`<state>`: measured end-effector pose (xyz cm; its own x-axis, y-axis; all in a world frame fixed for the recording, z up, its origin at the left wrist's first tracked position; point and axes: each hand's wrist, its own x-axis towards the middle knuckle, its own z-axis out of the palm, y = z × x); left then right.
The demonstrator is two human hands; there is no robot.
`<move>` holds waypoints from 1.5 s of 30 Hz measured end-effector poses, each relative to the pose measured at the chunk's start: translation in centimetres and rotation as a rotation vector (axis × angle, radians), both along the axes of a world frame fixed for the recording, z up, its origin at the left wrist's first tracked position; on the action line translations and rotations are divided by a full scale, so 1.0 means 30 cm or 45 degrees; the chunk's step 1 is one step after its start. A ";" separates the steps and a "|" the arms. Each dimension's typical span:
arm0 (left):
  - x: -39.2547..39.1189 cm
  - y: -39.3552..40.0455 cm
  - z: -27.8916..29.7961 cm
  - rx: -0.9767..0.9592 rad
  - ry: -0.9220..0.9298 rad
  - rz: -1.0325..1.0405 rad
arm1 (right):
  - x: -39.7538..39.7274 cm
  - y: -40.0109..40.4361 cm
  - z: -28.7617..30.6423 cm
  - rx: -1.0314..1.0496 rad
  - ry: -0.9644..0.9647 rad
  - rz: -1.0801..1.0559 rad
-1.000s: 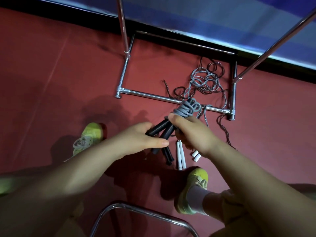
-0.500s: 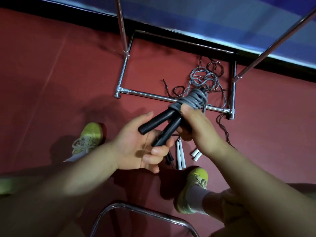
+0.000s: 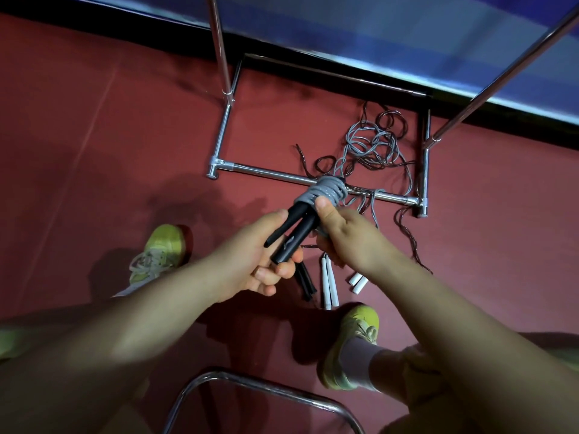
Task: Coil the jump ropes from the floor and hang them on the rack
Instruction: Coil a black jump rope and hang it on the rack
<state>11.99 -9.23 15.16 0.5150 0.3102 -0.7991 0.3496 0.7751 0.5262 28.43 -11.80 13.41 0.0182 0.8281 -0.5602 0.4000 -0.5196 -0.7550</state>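
Hands, left hand [image 3: 250,261] and right hand [image 3: 351,239], clasp coiled grey jump rope [image 3: 326,191]

Gym: red sports floor [image 3: 94,136], jump ropes [image 3: 369,145]

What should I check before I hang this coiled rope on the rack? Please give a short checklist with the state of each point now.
1. Grey cord wound tight above the black handles: ok, it sits in a compact bundle.
2. Right hand holds the bundle firmly: ok, thumb presses on the coil.
3. Left hand holds the handles: ok, fingers curl under them.
4. Loose end tucked in: cannot tell, the far side of the coil is hidden.
5. Free bar on the rack for hanging: cannot tell, only its lower poles and base show.
6. Other ropes done: not ok, they lie tangled on the floor.
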 end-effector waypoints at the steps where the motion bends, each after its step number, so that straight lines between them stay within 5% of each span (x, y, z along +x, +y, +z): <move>1: 0.000 -0.001 -0.004 0.032 0.027 -0.002 | 0.004 0.000 -0.002 -0.019 -0.011 -0.001; 8: 0.005 -0.005 -0.013 0.237 0.159 0.062 | 0.016 -0.005 0.005 -0.040 -0.246 0.051; 21: -0.021 0.020 -0.062 0.611 0.330 0.128 | -0.003 0.008 0.014 -0.294 0.373 -0.243; 34: -0.035 0.016 -0.009 1.114 0.640 -0.251 | -0.009 0.003 0.019 -0.116 0.427 -0.260; 40: -0.042 0.044 -0.021 0.968 0.488 -0.195 | 0.001 0.006 0.015 0.038 0.424 -0.270; 43: -0.037 0.059 0.007 0.476 0.247 0.149 | 0.002 0.007 0.014 0.093 0.570 -0.343; 45: -0.045 0.075 0.019 0.097 0.124 0.113 | 0.002 0.005 0.017 0.136 0.648 -0.315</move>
<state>10.64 -6.97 15.73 0.4039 0.4126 -0.8165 0.3338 0.7645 0.5514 28.50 -11.66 13.91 -0.0314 0.8860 -0.4626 -0.1514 -0.4617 -0.8740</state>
